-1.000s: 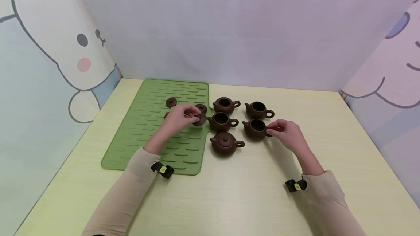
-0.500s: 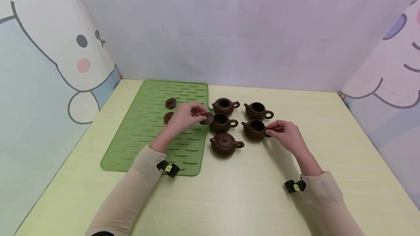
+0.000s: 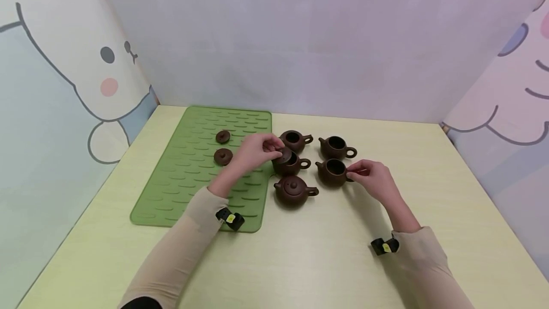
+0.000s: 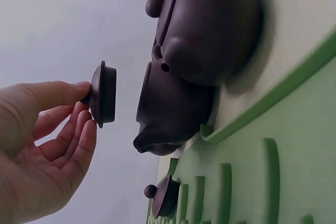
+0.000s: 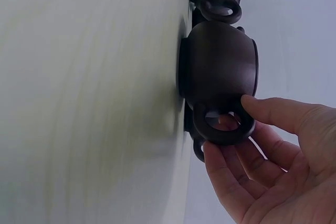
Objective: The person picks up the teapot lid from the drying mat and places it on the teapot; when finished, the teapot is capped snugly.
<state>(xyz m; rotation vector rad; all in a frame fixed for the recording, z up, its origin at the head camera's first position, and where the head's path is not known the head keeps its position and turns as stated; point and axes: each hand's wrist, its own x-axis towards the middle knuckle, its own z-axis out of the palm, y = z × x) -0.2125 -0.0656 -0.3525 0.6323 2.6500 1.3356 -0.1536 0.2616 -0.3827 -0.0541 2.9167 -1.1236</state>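
Observation:
My left hand (image 3: pixel 256 152) pinches a dark brown teapot lid (image 4: pixel 105 95) by its knob. In the left wrist view the lid hangs clear above the rim of a lidless teapot (image 4: pixel 170 100); from the head it overlaps that pot's mouth. My right hand (image 3: pixel 372 177) grips the ring handle (image 5: pixel 226 129) of another lidless teapot (image 3: pixel 332 172), which stands on the table with its spout to the left. A lidded teapot (image 3: pixel 293 191) stands in front of the pot beneath the lid.
Two more lidless teapots stand at the back, one on the left (image 3: pixel 296 140) and one on the right (image 3: pixel 336 147). The green mat (image 3: pixel 171 199) bears two loose lids, a rear lid (image 3: pixel 222 137) and a nearer lid (image 3: pixel 223 157).
My left hand has carried the lid rightward from over the mat to above the middle-left teapot. My right hand stays at the handle of its pot.

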